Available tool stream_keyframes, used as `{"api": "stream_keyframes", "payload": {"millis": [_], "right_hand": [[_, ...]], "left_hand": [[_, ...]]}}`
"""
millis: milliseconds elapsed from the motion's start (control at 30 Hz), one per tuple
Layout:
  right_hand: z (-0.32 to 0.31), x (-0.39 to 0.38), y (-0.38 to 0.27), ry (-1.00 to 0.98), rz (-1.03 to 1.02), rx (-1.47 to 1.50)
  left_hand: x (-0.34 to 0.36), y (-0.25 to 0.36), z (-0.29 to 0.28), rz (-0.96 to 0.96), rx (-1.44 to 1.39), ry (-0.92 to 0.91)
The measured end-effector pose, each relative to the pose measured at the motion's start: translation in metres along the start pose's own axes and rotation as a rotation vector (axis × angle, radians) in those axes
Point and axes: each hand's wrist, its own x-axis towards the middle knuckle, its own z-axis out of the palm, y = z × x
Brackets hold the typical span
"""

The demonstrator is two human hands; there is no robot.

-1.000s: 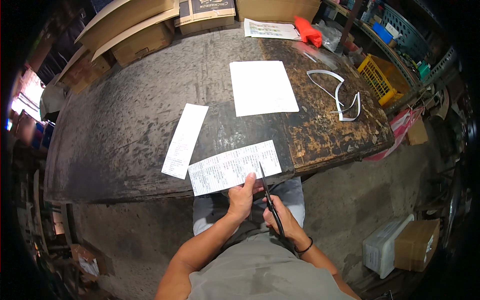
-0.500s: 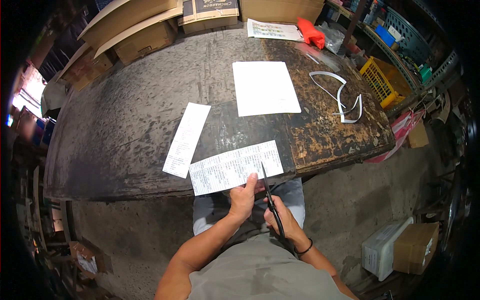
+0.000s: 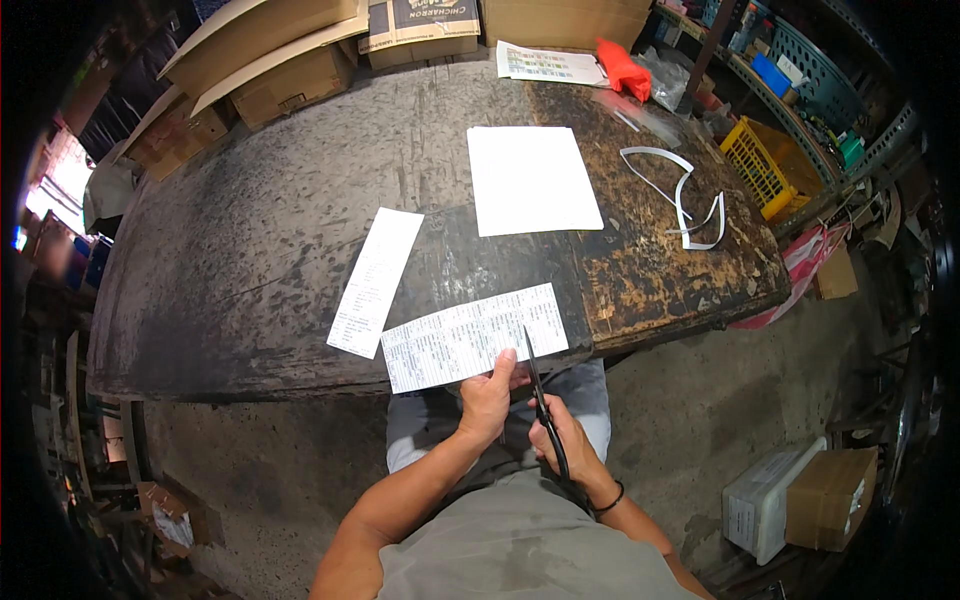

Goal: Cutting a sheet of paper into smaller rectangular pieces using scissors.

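Observation:
My left hand (image 3: 485,405) pinches the lower edge of a long strip of printed paper (image 3: 445,340), thumb on top and fingers partly underneath. My right hand (image 3: 565,445) grips black scissors (image 3: 543,410), their blades pointing away from me onto the strip's right part; I cannot tell how far they have cut. Left of this strip, a second narrow printed slip (image 3: 370,290) lies at a slant on the dark worn table (image 3: 240,240). Beyond them sits a stack of white sheets (image 3: 532,180). Curled thin paper offcuts (image 3: 704,243) lie to the right.
Cardboard boxes (image 3: 285,90) line the back, beside printed sheets (image 3: 545,62), a red bag (image 3: 622,70) and clear plastic. At right stand shelves with a yellow crate (image 3: 760,170) and blue basket (image 3: 830,80). A plastic bin (image 3: 760,500) and carton (image 3: 830,495) sit on the floor.
The view has shifted very slightly, so the table's things appear a little lower and to the right. My hands, scissors and strip hold nearly the same position.

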Motion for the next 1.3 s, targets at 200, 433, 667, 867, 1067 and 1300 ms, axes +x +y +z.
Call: {"api": "stream_keyframes", "payload": {"millis": [200,433,667,867,1067,1300], "right_hand": [[0.002,-0.001,-0.003,0.034,-0.011,-0.013],[0.002,-0.001,0.0,0.048,-0.018,-0.02],[0.003,-0.002,-0.001,0.057,-0.026,-0.043],[0.003,-0.003,-0.009,0.05,0.035,-0.025],[0.004,-0.002,-0.003,0.086,-0.036,-0.052],[0.005,-0.002,-0.006,0.092,-0.031,-0.057]], "left_hand": [[0.0,0.001,0.001,0.004,-0.023,0.004],[0.001,0.0,0.004,0.016,-0.055,0.009],[-0.001,0.003,0.004,0.016,-0.03,0.025],[0.0,0.002,0.003,-0.001,-0.035,0.013],[0.001,0.001,0.002,-0.002,-0.024,-0.012],[0.001,0.0,0.0,0.0,-0.022,-0.02]]}}
